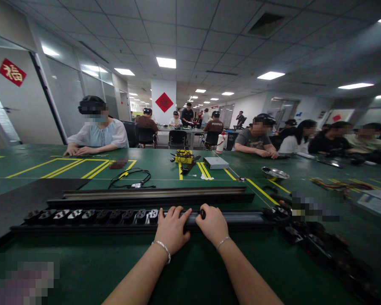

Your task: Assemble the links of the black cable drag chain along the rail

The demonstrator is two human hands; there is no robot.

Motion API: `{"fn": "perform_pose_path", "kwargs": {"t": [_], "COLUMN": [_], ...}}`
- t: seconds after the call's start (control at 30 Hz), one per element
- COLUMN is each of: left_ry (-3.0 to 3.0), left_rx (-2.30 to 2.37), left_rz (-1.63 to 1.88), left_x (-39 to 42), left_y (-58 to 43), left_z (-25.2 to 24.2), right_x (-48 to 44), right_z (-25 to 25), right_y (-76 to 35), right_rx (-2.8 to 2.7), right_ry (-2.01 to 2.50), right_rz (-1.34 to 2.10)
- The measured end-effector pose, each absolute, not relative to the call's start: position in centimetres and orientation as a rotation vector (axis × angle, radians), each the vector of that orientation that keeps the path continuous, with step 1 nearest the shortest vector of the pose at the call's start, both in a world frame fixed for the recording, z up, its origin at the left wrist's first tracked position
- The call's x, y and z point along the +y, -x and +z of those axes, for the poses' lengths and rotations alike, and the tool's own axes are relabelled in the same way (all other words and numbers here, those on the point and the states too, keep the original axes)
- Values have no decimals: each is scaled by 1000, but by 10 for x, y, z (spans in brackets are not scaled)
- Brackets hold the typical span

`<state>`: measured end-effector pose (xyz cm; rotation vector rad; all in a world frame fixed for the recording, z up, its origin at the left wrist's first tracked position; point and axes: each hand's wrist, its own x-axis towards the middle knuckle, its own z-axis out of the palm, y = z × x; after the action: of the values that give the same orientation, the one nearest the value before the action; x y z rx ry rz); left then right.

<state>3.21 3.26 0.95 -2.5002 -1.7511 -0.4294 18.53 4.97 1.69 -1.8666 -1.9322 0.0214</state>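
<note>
On the green table (197,262): long black rail (246,218), dark and whitish modules (116,215) rowed at left. Our left hand (172,228) spreads over it; our right hand (214,225) pinches a dark piece (203,214).

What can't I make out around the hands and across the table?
- Head view: anything under the left hand, which covers it.
- Head view: the full shape of the black piece; the right hand covers it.
- Head view: single pieces in the dark pile; blurred.
- Head view: the lower-left object; pixelated, cut by the edge.
</note>
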Motion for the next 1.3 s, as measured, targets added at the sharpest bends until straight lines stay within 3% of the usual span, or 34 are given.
{"fn": "perform_pose_path", "kwargs": {"t": [1.3], "left_ry": [2503], "left_rx": [-1766], "left_rz": [-415], "left_x": [31], "left_y": [-33], "left_z": [12], "right_x": [51], "right_z": [16], "right_y": [-189], "right_rx": [-1915], "right_ry": [1865], "right_rz": [40]}}
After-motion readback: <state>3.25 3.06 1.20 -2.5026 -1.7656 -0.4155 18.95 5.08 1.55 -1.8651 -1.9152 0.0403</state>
